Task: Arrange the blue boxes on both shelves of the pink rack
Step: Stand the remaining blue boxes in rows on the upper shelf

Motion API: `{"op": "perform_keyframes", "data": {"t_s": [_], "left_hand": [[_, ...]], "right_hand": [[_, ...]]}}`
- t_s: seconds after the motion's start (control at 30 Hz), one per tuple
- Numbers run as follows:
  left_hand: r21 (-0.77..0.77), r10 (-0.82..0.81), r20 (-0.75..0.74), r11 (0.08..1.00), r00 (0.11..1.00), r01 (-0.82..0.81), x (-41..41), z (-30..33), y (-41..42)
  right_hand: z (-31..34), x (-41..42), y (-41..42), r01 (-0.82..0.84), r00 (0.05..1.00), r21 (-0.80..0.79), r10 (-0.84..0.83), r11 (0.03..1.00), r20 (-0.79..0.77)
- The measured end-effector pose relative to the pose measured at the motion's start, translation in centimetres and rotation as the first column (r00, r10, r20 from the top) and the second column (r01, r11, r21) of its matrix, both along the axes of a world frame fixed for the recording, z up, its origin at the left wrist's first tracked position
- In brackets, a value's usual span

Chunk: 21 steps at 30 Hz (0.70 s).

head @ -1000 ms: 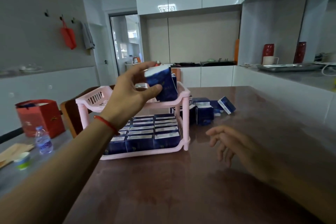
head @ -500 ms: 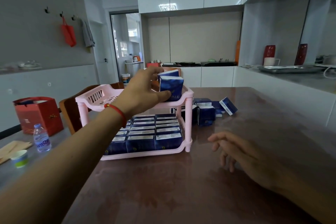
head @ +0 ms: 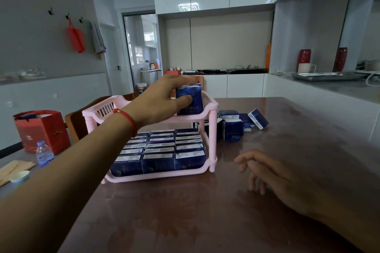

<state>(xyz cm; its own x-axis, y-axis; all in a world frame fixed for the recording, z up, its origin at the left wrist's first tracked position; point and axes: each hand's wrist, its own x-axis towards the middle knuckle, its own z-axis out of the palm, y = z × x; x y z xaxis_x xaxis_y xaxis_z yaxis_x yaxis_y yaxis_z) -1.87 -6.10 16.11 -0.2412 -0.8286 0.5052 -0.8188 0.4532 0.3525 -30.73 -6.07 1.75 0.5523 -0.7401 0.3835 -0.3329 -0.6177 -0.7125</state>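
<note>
A pink two-shelf rack (head: 212, 144) stands on the dark brown table (head: 185, 211). Its lower shelf is packed with several blue boxes (head: 162, 150) in rows. My left hand (head: 162, 98) reaches over the upper shelf and grips one upright blue box (head: 193, 107) at that shelf's right end, thumb on its front, fingers over its top. Several loose blue boxes (head: 236, 127) lie on the table just right of the rack. My right hand (head: 263, 168) hovers low over the table to the right of the rack, fingers apart and holding nothing.
A red gift bag (head: 43, 129), a water bottle (head: 44, 154) and a paper cup (head: 19, 177) sit at the left. A wooden chair back (head: 76, 123) stands behind the rack. A grey counter (head: 339, 92) with a metal tray runs along the right.
My left hand has carried the blue box down from above the rack and set it upright at the right end of the upper shelf. My right hand has barely moved.
</note>
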Motion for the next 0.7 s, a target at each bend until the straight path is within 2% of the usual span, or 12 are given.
{"op": "perform_keyframes", "data": {"t_s": [0.07,0.13,0.3,0.5,0.7], "left_hand": [[-0.01,0.012,0.052,1.0,0.999,-0.012,0.18,0.04,-0.23],[0.037,0.001,0.038,0.999,0.999,-0.003,0.01,-0.06,-0.42],[0.16,-0.025,-0.166,0.986,0.986,0.052,-0.21,-0.16,-0.6],[0.065,-0.04,-0.126,0.997,0.991,0.048,-0.29,-0.36,-0.58],[0.054,-0.039,-0.125,0.997,0.991,0.046,-0.41,-0.55,-0.57]], "right_hand": [[-0.05,-0.01,0.01,-0.001,1.0,0.0,0.001,1.0,-0.001],[-0.08,0.02,-0.01,-0.003,1.0,-0.002,0.003,1.0,-0.002],[-0.07,0.11,0.06,0.0,1.0,-0.008,0.0,1.0,0.002],[-0.11,0.03,-0.01,0.004,1.0,-0.006,-0.004,1.0,-0.011],[0.14,0.11,0.2,0.0,1.0,-0.013,0.0,1.0,-0.02]]}}
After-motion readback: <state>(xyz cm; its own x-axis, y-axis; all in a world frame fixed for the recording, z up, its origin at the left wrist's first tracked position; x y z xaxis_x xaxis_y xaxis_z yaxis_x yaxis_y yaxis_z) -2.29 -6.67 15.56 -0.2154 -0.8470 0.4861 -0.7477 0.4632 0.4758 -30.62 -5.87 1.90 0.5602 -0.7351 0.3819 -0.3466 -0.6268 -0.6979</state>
